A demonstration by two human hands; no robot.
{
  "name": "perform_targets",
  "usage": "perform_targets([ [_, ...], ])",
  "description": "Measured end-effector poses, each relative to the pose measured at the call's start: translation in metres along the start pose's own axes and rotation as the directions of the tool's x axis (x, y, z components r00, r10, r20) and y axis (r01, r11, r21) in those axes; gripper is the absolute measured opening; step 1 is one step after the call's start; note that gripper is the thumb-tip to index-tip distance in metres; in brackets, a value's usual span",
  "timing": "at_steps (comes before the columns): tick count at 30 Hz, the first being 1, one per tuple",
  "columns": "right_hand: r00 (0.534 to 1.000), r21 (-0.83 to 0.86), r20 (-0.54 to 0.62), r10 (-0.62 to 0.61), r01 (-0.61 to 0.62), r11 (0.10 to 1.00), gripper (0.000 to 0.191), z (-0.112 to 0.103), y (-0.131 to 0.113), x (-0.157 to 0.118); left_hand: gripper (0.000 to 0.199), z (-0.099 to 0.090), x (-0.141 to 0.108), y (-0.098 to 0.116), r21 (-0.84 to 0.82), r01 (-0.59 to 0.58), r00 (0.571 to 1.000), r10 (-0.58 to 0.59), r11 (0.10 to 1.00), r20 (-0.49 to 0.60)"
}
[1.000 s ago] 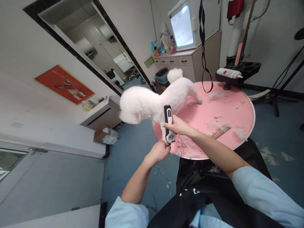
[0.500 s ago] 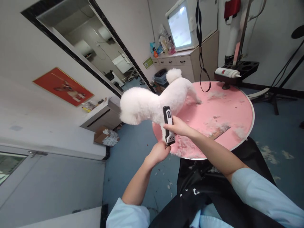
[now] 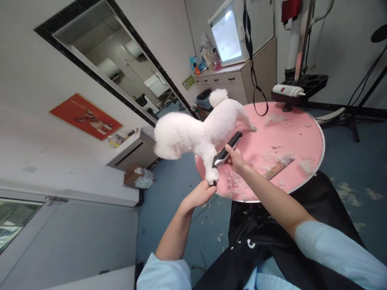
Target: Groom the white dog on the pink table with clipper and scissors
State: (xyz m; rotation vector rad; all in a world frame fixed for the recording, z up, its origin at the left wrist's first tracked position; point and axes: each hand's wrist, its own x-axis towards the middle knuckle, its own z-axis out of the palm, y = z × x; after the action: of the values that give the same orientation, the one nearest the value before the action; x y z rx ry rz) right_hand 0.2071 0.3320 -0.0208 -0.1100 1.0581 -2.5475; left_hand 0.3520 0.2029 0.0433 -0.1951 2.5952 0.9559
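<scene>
A fluffy white dog point(image 3: 222, 119) stands on a round pink table point(image 3: 290, 133), its head toward the left. My left hand point(image 3: 200, 194) is closed around the paw of one front leg point(image 3: 209, 157), with dark toes showing at the fingers. In my right hand point(image 3: 237, 159) is a black and silver hair clipper point(image 3: 227, 149), slanting down to the left. The clipper's head is beside the lower part of that leg; whether it touches the fur I cannot tell.
A comb point(image 3: 278, 168) lies on the table among tufts of cut fur. Over the far side hangs a black loop strap point(image 3: 256, 90). A white bottle point(image 3: 288, 90) rests on a black holder point(image 3: 314, 81) at the back right. A mirror point(image 3: 121, 60) leans left.
My right hand has turned the clipper from nearly upright in front of the leg to a slant on its right side. The leg and held paw now show more fully.
</scene>
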Motion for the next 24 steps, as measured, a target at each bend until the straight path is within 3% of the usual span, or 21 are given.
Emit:
perform_targets([
  [4,0.994,0.028,0.033,0.102,-0.103,0.994,0.048,0.003,0.007,-0.007,0.015,-0.003,-0.002,0.005,-0.022,0.005,1.000,-0.006,1.000,-0.011],
  [10,0.991,0.037,0.050,0.124,-0.126,0.991,0.046,0.010,0.006,-0.019,0.010,-0.012,-0.003,0.016,-0.017,-0.027,0.999,0.027,0.999,-0.043],
  [15,0.972,-0.035,0.175,0.156,-0.152,0.988,0.046,0.012,0.000,-0.024,0.022,-0.021,-0.002,0.019,0.103,-0.009,1.000,0.008,0.995,0.016],
  [18,0.952,-0.072,0.253,0.171,-0.157,0.985,0.047,0.010,-0.003,-0.021,0.023,-0.024,0.000,0.019,0.154,0.007,1.000,-0.007,0.988,-0.002],
  [22,0.993,0.064,0.082,0.086,-0.091,0.994,0.042,0.007,-0.002,-0.012,0.012,-0.020,0.001,0.020,0.088,-0.008,1.000,0.006,0.996,0.027],
  [24,0.996,0.115,0.060,0.073,-0.079,0.990,0.039,0.006,0.001,-0.011,0.013,-0.019,-0.002,0.020,0.022,0.043,0.997,-0.045,0.999,0.064],
])
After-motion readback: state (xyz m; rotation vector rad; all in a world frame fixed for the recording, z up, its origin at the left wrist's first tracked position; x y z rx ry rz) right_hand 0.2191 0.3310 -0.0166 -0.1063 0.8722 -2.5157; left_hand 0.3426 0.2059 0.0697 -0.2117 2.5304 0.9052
